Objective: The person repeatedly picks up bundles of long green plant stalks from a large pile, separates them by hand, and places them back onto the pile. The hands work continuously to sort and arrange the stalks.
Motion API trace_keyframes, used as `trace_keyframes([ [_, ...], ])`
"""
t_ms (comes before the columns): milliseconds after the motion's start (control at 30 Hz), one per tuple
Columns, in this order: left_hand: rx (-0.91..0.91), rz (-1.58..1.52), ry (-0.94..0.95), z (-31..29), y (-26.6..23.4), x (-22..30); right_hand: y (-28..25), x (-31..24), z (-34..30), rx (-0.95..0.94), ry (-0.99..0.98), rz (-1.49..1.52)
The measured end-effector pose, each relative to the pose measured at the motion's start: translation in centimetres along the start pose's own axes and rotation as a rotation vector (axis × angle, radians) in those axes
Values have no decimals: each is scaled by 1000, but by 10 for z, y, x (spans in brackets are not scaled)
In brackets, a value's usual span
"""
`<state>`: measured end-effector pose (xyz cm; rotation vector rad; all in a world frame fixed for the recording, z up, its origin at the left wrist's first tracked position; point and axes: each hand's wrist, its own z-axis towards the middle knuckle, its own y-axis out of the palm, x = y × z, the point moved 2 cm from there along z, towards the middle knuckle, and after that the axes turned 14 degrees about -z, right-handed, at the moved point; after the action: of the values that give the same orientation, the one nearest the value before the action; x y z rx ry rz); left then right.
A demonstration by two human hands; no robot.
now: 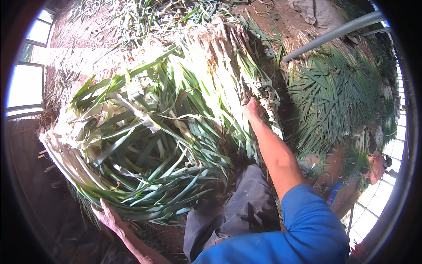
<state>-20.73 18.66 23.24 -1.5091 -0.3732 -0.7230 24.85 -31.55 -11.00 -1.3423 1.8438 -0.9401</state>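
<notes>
A big heap of long green onions [158, 176] lies in front of me, with white stalks at the left end and broad green leaves curving around. Beside it on the right, more green onions [211, 75] lie in a row, roots pointing away from me. Over the right edge of this row reaches my right hand [252, 108], its fingers closed around a green onion stalk. My left hand [107, 217] is at the heap's near left edge, thumb and fingers apart, next to the outer leaves. Whether it touches them, I cannot tell.
Another large stack of green onions [334, 101] lies to the right, under a slanting metal pole [334, 35]. Loose leaves and trimmings [145, 17] litter the far floor. Another person's hand [376, 168] shows at the far right. Windows [25, 86] line the left side.
</notes>
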Motion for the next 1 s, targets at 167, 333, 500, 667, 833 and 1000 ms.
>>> trace_keyframes([
  [167,-68,-341,177,-60,80,37,87,77,69,-31,-72,63],
  [333,-739,-646,-250,-189,222,70,82,10,34,-209,-94,216],
  [500,-1154,-600,-303,-283,360,90,35,47,-16,-185,-444,133],
  [667,-1251,-598,-579,-297,415,120,32,84,-93,-293,-492,479],
  [833,-1339,-1023,-748,-300,413,84,-73,18,-196,-465,-511,566],
  [1000,-1208,-1015,-760,-307,375,106,-106,25,-216,-550,-485,607],
])
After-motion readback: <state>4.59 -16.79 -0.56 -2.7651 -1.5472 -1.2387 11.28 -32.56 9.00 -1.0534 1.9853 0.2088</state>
